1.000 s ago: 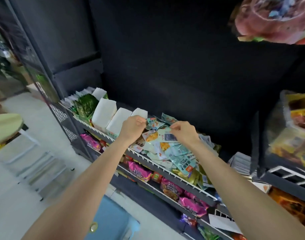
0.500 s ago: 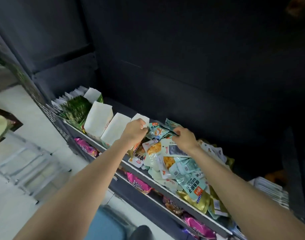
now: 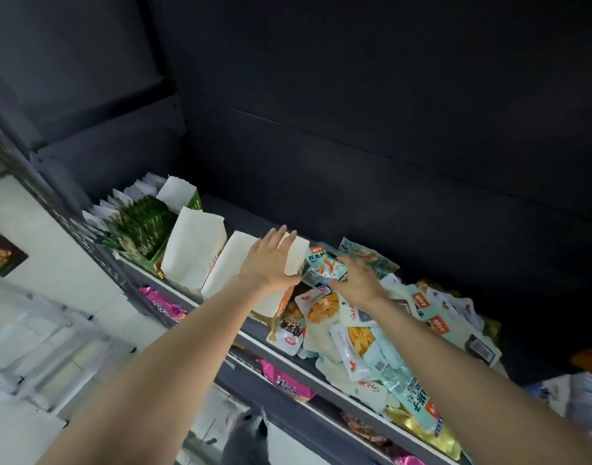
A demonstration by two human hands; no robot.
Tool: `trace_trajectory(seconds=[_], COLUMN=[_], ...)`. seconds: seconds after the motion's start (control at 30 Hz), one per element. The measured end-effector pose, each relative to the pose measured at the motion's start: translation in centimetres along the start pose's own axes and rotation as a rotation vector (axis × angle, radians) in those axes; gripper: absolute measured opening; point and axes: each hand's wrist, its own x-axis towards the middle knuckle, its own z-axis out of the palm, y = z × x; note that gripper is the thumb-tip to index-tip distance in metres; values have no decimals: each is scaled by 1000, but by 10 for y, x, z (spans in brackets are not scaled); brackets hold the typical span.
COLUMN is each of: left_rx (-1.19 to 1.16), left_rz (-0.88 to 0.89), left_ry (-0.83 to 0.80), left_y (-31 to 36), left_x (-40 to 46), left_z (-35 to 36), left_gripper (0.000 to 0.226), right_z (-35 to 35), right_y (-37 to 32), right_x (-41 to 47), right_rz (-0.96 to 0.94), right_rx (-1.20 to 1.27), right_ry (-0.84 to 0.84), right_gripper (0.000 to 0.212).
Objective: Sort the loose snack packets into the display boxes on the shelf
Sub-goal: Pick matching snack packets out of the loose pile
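Note:
A heap of loose snack packets [image 3: 365,333], mostly pale teal with orange print, lies on the dark shelf [image 3: 288,359]. Left of the heap stand several white display boxes [image 3: 192,250]. My left hand [image 3: 271,260] has straight fingers and lies flat against the side of the rightmost white box [image 3: 296,258]. My right hand [image 3: 358,280] grips a small teal packet [image 3: 321,268] just right of that box, above the heap.
A box of green packets [image 3: 143,226] and white packets [image 3: 103,209] fill the shelf's left end. Pink packets [image 3: 163,303] lie on the shelf below. The dark back panel [image 3: 355,146] rises behind. A blurred pale floor and frame are at the left.
My left hand has gone from curled over the box's top edge to flat with straight fingers. My right hand has lifted a teal packet toward the box. The camera has tilted upward.

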Motion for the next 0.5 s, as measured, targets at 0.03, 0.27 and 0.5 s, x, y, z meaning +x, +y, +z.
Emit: trace_trajectory(seconds=[0.03,0.27,0.5], left_rx=[26,113,43], left_rz=[39,282,365], left_ry=[-4,-31,64], left_y=[-7,-45,-68], left_x=[9,64,74], left_z=[0,10,33], left_gripper=[89,75,72], right_z=[5,46,79], right_y=[-2,-9,-4], right_x=[7,65,75], right_rz=[20,158,146], right_rx=[-23,-84,-353], right_ry=[4,3,8], right_gripper=[61,64,83])
